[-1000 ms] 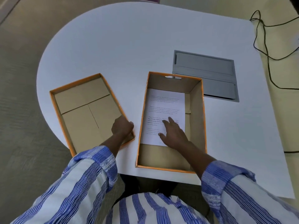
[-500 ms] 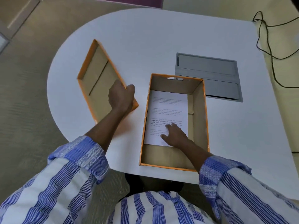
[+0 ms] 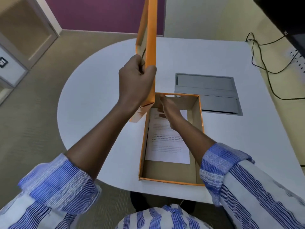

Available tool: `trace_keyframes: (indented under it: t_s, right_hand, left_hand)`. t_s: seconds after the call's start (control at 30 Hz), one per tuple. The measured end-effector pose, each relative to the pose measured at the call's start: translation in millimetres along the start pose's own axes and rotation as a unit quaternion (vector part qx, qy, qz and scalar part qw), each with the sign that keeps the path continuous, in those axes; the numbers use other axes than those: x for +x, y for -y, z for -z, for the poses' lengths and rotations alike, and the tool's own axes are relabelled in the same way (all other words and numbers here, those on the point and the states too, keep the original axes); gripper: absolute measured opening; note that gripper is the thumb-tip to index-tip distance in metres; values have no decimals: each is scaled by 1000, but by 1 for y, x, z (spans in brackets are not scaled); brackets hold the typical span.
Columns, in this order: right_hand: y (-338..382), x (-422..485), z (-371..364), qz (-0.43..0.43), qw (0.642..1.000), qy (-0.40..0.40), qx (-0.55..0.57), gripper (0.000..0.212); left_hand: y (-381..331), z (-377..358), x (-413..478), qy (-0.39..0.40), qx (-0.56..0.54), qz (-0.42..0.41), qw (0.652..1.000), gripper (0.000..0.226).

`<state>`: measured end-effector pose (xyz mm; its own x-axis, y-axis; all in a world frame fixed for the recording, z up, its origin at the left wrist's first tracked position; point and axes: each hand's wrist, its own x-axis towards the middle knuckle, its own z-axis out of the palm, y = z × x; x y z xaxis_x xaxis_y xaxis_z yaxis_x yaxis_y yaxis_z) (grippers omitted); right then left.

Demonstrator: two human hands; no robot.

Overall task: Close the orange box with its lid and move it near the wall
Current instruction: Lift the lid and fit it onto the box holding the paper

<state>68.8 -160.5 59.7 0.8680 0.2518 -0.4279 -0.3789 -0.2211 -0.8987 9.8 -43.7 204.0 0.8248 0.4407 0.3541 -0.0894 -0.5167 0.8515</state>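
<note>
Lid [image 3: 151, 30] now raised upright — box [image 3: 171, 180] holds paper [image 3: 166, 146].

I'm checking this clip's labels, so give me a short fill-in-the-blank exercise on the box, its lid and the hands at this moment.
1. The left hand holds the lid raised on ____ above the table.
2. Flat on the floor of the orange box lies a printed sheet of ____.
3. The right hand reaches over the open box with its fingers ____, gripping nothing.
4. Beyond the box, set into the tabletop, is a ____ panel.

Missing words: edge; paper; open; grey
</note>
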Motion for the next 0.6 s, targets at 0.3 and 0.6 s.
trace_keyframes:
  t_s: [0.3, 0.6]
  right_hand:
    - [37, 3, 34, -23, 958, 77, 274, 75]
    - [26, -27, 103, -18, 985, -132, 109, 41]
  left_hand:
    - [-65, 17, -10, 33, -177, -42, 983, 11]
    - [4, 7, -33, 7, -40, 87, 995, 23]
